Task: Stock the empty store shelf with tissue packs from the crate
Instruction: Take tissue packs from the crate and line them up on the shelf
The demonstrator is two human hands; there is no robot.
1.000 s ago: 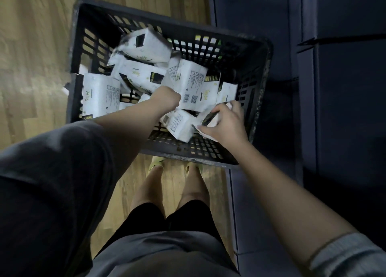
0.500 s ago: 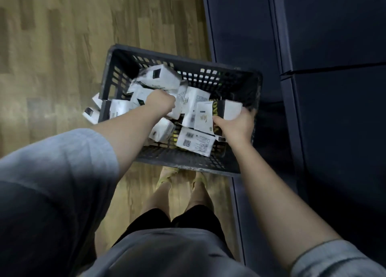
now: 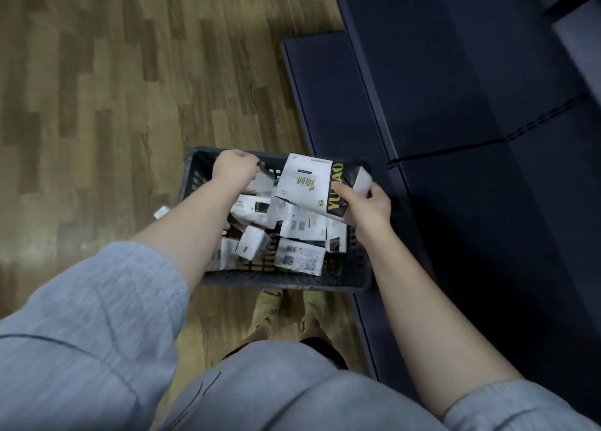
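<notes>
Pick step: my right hand [image 3: 370, 208] grips a tissue pack [image 3: 317, 183] above the crate [image 3: 286, 282]; left hand [image 3: 234, 168] curled over another pack [image 3: 264, 181], grasp unclear. Next, probably: carry to the dark shelf [image 3: 455, 89], set it square.

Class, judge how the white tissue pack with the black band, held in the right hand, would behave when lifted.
The white tissue pack with the black band is probably light: the right hand alone holds it above the dark plastic crate. Its wrapper looks creased, so likely soft and squashable. Flat faces suggest it won't roll.
</notes>
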